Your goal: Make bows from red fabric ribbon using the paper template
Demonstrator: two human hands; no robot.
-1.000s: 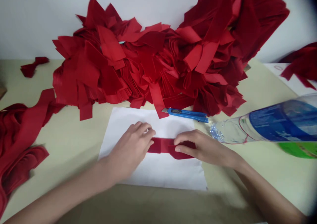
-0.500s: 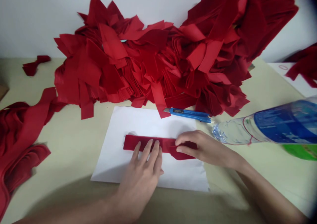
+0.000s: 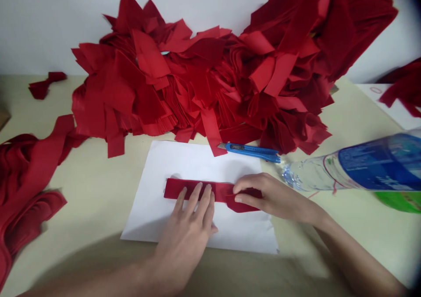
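Observation:
A dark red fabric strip (image 3: 174, 189) lies lengthwise across a white sheet of paper (image 3: 141, 218), its left end beside small black marks on the paper. My left hand (image 3: 190, 233) rests on the strip with its fingers spread and the fingertips touching the cloth. At the strip's right part, my right hand (image 3: 271, 196) pinches the fabric between thumb and fingers, where the cloth is folded and partly hidden by the hand. A blue utility knife (image 3: 251, 151) with its blade tip showing lies above the paper's top right edge.
A large heap of red fabric strips (image 3: 197, 82) fills the back of the table (image 3: 98, 192). More red strips (image 3: 29, 178) lie at the left. A clear bottle with a blue label (image 3: 378, 161) lies at the right, near a green object (image 3: 399, 201).
The left hand's fingers have shifted very slightly on the strip. The right hand keeps its pinch, and the fabric lies as before.

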